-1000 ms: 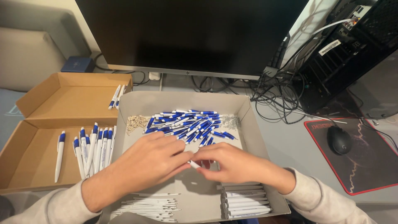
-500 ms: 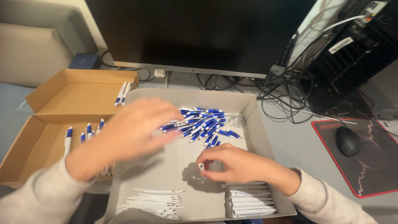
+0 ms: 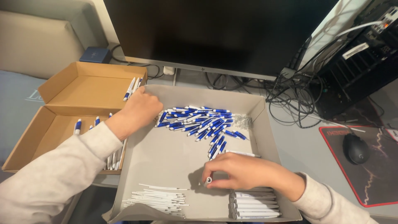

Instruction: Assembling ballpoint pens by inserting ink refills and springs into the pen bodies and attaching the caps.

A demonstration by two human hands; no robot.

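My left hand [image 3: 139, 108] reaches into the far left corner of the grey cardboard tray [image 3: 174, 157], fingers curled down; what they touch is hidden. My right hand [image 3: 240, 172] rests near the tray's front and pinches a small white pen part [image 3: 208, 181]. A heap of blue-and-white pen parts [image 3: 199, 122] lies in the middle of the tray. One white pen barrel [image 3: 242, 154] lies just above my right hand. Thin white refills [image 3: 159, 198] lie at the front left, white barrels [image 3: 253, 205] at the front right.
An open brown cardboard box [image 3: 78, 103] with several finished blue-and-white pens stands to the left. A dark monitor [image 3: 215, 33] stands behind the tray. Tangled cables [image 3: 294, 95], a computer case [image 3: 360, 54] and a black mouse [image 3: 356, 148] on a pad lie to the right.
My left hand has left my right hand and swung up to the tray's far left corner. My right hand stayed near the front with the small white part.
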